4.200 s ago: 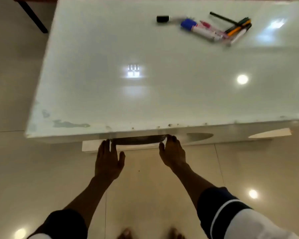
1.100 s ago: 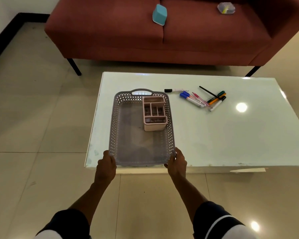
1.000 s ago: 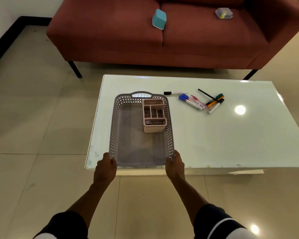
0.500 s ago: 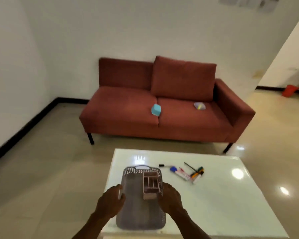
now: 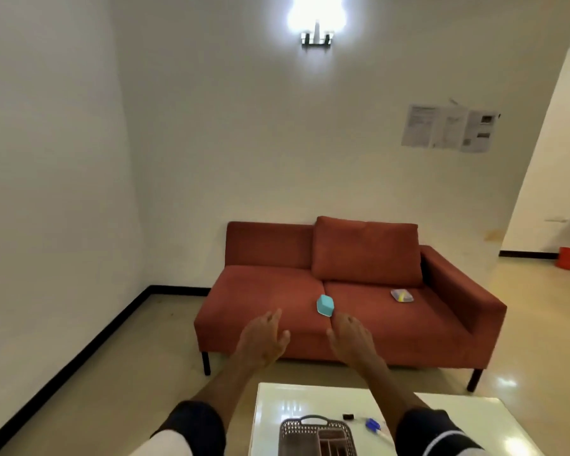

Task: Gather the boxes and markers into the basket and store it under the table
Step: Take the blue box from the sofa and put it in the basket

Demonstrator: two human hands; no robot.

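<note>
**Head view: both hands free, reaching toward the boxes on the sofa**

Head view looks up across the room, with only the far part of the bench (image 5: 310,399) showing at the bottom edge. The basket (image 5: 316,426) sits on it near the left side, its handle facing away, with a pink organiser (image 5: 333,442) inside. Just right of the basket lie a few markers (image 5: 372,424); only a black cap and a blue one are plain, the rest cut off by the right sleeve and the frame edge.

Both arms are stretched forward, above and beyond the bench. The left hand (image 5: 264,340) has its fingers spread and holds nothing. The right hand (image 5: 351,337) is likewise loose and empty, fingers apart. Neither touches anything.

Ahead stands the sofa (image 5: 441,324). On its seat rest two boxes: a teal box (image 5: 325,304) near the seam between the cushions, and a pale box (image 5: 402,295) further right, with something yellow showing on it. The right hand lines up just below the teal box in the frame, though the sofa is well beyond the bench, so the hand is probably not near it yet.

The step in hand looks like fetching the boxes, with the basket parked and nothing gathered into it so far. The next move calls for getting round or past the bench to the sofa, then closing a hand on the teal box, likely the right one, and the pale box with the other. Both should lift easily. After that come the markers, then the basket goes under the bench.
</note>
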